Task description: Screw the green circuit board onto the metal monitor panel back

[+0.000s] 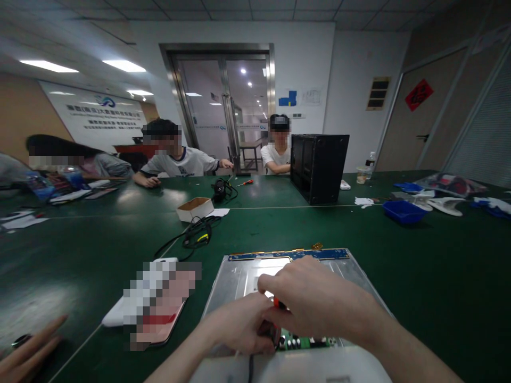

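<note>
A flat silver metal panel (235, 271) lies on the table in front of me. A blue circuit strip (259, 256) runs along its far edge, and a green circuit board (307, 341) shows at its near side. My right hand (307, 292) is over the panel, its fingers closed around a red-orange handle (278, 302), mostly hidden, so its kind is unclear. My left hand (247, 322) is just below and left, fingers curled in at the green board. Whatever it pinches is covered by the hands.
Two phones (171, 303) and a black cable (195, 231) lie left, with an open small box (195, 208) beyond. A black computer case (319, 167) stands ahead; a blue tray (404, 211) sits right. Another person's hand (35, 346) rests near left. Several people sit across.
</note>
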A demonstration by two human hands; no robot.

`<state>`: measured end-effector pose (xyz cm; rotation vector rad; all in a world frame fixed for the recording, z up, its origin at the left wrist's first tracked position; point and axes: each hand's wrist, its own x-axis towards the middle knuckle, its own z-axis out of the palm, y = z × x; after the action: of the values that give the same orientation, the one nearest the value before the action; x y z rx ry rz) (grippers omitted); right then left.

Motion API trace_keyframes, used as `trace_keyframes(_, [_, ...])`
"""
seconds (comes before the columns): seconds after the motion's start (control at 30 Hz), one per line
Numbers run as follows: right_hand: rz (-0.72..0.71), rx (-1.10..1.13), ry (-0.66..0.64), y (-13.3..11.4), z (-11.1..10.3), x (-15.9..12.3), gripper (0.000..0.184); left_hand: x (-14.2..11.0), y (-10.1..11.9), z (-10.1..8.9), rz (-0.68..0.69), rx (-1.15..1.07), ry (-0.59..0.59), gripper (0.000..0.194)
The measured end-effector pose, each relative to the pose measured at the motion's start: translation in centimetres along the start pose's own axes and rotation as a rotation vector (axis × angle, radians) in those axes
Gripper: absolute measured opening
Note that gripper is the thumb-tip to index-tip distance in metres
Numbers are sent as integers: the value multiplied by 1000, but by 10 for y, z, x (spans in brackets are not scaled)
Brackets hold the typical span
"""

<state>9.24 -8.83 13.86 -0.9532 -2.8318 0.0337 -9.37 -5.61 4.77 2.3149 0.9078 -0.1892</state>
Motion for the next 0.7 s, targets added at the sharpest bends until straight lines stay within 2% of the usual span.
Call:
trace_keyframes(0.3, [-10,-2,-10,0,0,1,13,0,3,-4,-10,19,-4,5])
trace_keyframes(0.57, [-14,-1,40,1,5,1,12,2,2,-1,-34,-51,-3,4])
trace_keyframes(0.7, [-22,13,14,0,3,0,12,2,0,0,-56,-37,2,9])
